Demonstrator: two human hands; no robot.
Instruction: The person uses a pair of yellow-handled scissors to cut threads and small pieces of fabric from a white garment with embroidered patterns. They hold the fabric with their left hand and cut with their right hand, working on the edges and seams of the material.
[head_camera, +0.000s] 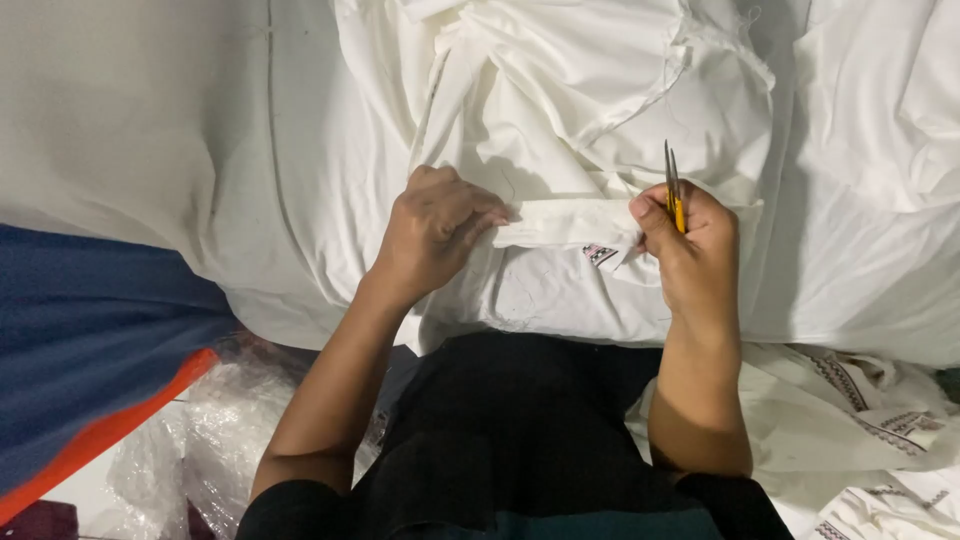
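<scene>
The left hand (435, 225) is closed down on a white garment (560, 120), its fingers curled together and pinching the left end of a flat folded band (570, 222) of the cloth, which runs level between the two hands just above the person's lap. The right hand (690, 235) grips the other end of that band, thumb pressed to the cloth, and is at the same time clamped on a small pair of thread snips (673, 185) with a yellow handle; the thin metal blades stand upright out of the fist and look closed, though this is hard to tell. Just below the band, near the right hand, a small sewn-in label (600, 253) with a dark pattern hangs from the seam. The garment lies heaped over the lap and spreads away toward the far edge of the view, with more white cloth to either side. The work seems to be at the stage of stretching the band taut to look it over near the label; a cut there would call for turning the blades down to the seam while the left hand holds tension. Clear plastic wrap (215, 420) lies crumpled by the left forearm, and patterned white pieces (880, 420) lie at the lower right.
</scene>
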